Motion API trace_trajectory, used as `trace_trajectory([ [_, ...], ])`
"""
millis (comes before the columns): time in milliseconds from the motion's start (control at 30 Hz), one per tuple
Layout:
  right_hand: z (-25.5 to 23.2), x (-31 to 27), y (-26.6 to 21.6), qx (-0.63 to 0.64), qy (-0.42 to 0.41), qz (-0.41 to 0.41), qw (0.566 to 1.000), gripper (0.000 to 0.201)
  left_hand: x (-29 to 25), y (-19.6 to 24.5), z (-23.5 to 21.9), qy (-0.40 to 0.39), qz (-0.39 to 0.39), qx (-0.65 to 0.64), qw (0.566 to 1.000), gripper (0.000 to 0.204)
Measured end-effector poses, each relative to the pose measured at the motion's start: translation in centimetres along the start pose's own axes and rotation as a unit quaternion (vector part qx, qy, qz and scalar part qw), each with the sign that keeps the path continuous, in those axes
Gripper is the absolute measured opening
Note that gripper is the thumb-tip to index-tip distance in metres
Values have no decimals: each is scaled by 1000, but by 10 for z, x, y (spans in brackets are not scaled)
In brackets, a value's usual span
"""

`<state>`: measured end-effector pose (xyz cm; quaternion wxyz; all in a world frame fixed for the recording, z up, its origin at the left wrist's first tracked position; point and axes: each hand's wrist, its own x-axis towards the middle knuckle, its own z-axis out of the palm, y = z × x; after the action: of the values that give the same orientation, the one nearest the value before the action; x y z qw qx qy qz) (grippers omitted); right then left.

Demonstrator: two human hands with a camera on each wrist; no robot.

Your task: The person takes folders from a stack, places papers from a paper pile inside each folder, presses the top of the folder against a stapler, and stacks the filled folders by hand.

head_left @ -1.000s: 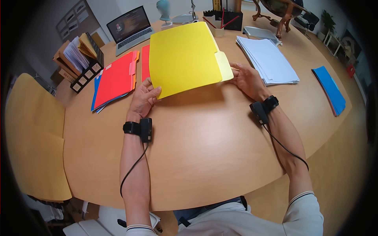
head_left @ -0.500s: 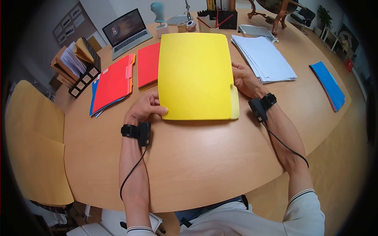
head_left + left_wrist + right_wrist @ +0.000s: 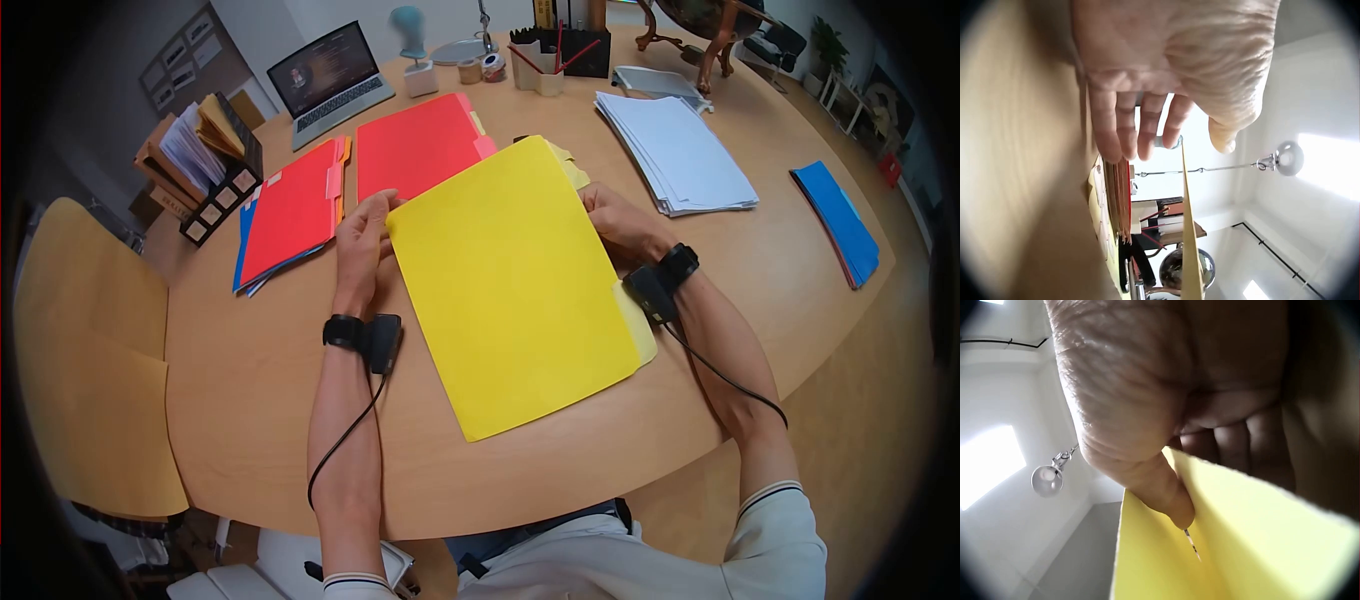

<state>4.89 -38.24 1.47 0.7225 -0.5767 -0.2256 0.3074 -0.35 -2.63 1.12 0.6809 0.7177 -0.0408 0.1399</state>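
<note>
Tilted in front of the person, the yellow folder point(image 3: 510, 290) has its tabbed edge on the right. At its upper left corner is the left hand point(image 3: 362, 245); in the left wrist view that hand point(image 3: 1160, 75) has its fingers extended and its thumb apart, with the folder's edge point(image 3: 1191, 256) between them. The right hand point(image 3: 628, 222) grips the upper right side. In the right wrist view the right hand's point(image 3: 1147, 400) thumb lies between two yellow flaps point(image 3: 1247, 525), with its other fingers behind one, partly hidden.
Red folders point(image 3: 420, 145) lie behind the yellow one, with another red-topped stack point(image 3: 292, 208) to their left. White papers point(image 3: 680, 155) and blue folders point(image 3: 840, 225) are on the right. A laptop point(image 3: 330, 85), file holder point(image 3: 222, 200) and pen holder point(image 3: 537, 75) stand further back.
The yellow folder has turned and its lower edge has come towards the person, uncovering more of the red folders. The left hand has moved up to its upper left corner.
</note>
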Motion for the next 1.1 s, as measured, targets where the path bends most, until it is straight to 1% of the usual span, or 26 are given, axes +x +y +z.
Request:
trace_trajectory([
  [33, 4, 0, 0, -35, 20, 15, 999, 15, 5, -10, -5, 0, 58, 82, 995, 52],
  [67, 7, 1, 0, -36, 19, 16, 999, 15, 4, -6, -1, 0, 58, 82, 995, 52],
  [133, 10, 0, 0, -81, 43, 39, 995, 13, 2, 1, 10, -35, 48, 191, 980, 46],
  [167, 11, 0, -1, -82, 42, 40, 995, 13, 3, -1, 13, -34, 48, 190, 980, 46],
  [233, 15, 0, -1, -76, 58, 48, 994, 12, 4, -5, 17, -57, 104, 247, 962, 44],
  [333, 27, -6, -12, -62, 64, 56, 994, 13, 6, -16, 17, -61, 98, 230, 966, 41],
  [367, 25, -5, -11, -63, 64, 56, 994, 13, 5, -13, 19, -60, 98, 230, 967, 41],
  [433, 20, -3, -8, -75, 70, 54, 993, 14, 0, -9, 22, -68, 57, 127, 988, 36],
  [567, 21, -3, -6, -74, 78, 52, 993, 12, -4, -6, 24, -40, 61, 87, 994, 28],
  [633, 28, -7, -12, -63, 70, 47, 994, 12, 0, -12, 22, -26, 80, 17, 996, 26],
  [667, 27, -6, -11, -63, 71, 47, 994, 12, -2, -10, 21, -27, 80, 17, 996, 26],
  [733, 22, -5, -8, -63, 70, 44, 995, 19, -5, -4, 20, -17, 45, -59, 997, 28],
  [767, 23, -5, -10, -63, 72, 43, 994, 19, -3, -9, 18, -19, 46, -60, 997, 28],
  [833, 27, -7, -14, -117, 69, 67, 988, 27, 1, -18, 11, 22, 38, -114, 992, 30],
  [867, 30, -7, -16, -116, 72, 67, 988, 27, 1, -17, 9, 19, 38, -115, 992, 30],
  [933, 37, -9, -20, -136, 43, 52, 988, 22, 2, -17, 4, 2, 28, -193, 981, 30],
  [967, 39, -10, -21, -135, 46, 52, 988, 22, 4, -22, 1, -1, 27, -194, 981, 30],
  [1000, 40, -11, -22, -154, 59, 58, 985, 24, 8, -30, -3, -60, 118, -259, 957, 29],
  [1033, 40, -13, -23, -172, 72, 64, 980, 26, 11, -37, -8, -119, 206, -320, 917, 28],
  [1067, 38, -14, -24, -172, 75, 63, 980, 26, 15, -38, -15, -187, 210, -388, 878, 26],
  [1100, 36, -14, -26, -149, 78, 86, 982, 28, 22, -41, -22, -189, 209, -389, 877, 26],
])
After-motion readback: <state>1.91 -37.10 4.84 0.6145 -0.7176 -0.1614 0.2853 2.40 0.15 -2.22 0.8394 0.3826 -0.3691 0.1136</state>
